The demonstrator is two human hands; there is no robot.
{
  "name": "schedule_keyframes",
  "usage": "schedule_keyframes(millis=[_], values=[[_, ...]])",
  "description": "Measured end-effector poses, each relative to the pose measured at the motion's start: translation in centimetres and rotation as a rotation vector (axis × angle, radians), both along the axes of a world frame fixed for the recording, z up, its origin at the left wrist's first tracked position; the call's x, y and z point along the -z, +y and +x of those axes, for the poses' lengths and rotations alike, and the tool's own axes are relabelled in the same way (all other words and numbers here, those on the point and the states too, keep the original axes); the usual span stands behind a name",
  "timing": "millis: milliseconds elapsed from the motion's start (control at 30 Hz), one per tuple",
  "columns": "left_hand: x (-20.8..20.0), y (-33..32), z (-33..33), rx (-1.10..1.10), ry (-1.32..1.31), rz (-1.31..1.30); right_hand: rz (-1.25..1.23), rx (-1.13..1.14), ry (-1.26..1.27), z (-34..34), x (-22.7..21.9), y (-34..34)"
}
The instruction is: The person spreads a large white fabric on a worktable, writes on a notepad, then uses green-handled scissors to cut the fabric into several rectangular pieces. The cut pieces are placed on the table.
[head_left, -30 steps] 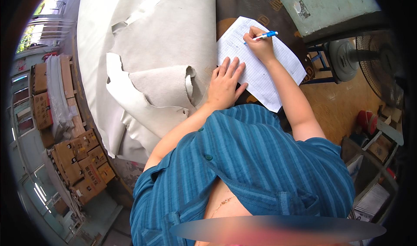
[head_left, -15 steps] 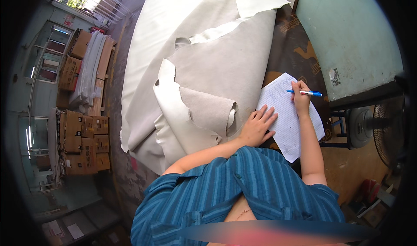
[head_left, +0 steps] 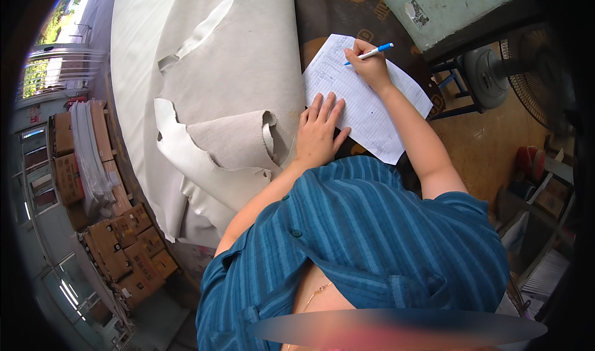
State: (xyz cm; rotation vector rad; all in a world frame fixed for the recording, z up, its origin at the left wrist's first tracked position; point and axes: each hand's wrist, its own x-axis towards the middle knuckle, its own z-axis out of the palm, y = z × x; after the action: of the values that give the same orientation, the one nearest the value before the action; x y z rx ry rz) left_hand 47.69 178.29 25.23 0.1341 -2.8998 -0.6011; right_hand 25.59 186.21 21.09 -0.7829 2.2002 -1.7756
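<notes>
**Light anchoring leaves room for a slip**

We see the white, grid-ruled paper sheet covered in handwriting (head_left: pixel 379 114) lying aslant on the dark brown cover with tan figures (head_left: pixel 339 17), just right of the large pale grey leather hide (head_left: pixel 232 60). The right hand (head_left: pixel 370 71) pinches a slim white pen with blue ends (head_left: pixel 375 52) between thumb and fingers, its tip at the upper part of the sheet; we cannot tell whether it touches.

The left hand (head_left: pixel 318 133) lies palm down with its fingers slightly spread, fingertips at the sheet's left edge and thumb beside it on the cover. We judge this the weakest point: so little of the hand overlaps the sheet that a firm pen stroke could swing it round and send the line astray.

The lower corner lies just beside the blue striped shirt (head_left: pixel 347 227), so we think a forward lean could buckle or push it. The heel of the right hand rests low over the page, and fresh ink could smear if it drags.

The left forearm crosses the hide's near edge by the curled grey flap (head_left: pixel 232 137); a sudden pull there might shift the leather against the sheet. To the right stands a grey pedestal fan (head_left: pixel 483 81). We cannot tell whether it runs, but a draught could lift the free right side.
</notes>
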Motion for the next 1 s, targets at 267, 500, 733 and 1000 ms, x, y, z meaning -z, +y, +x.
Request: schedule_keyframes(millis=[267,500,733,1000], values=[[0.18,-0.03,0.02,-0.016,-0.038,-0.005,0.074,-0.030,0.137,0.11,0.42,0.03],[0.26,0.00,0.03,-0.019,-0.034,-0.011,0.091,-0.009,0.139,-0.03,0.47,-0.01],[0.22,-0.04,-0.04,-0.016,-0.044,-0.011,0.012,0.020,0.142,-0.12,0.95,-0.24],[0.28,-0.04,0.01,-0.014,-0.056,-0.005,0.035,-0.003,0.140,-0.21,0.82,-0.23]])
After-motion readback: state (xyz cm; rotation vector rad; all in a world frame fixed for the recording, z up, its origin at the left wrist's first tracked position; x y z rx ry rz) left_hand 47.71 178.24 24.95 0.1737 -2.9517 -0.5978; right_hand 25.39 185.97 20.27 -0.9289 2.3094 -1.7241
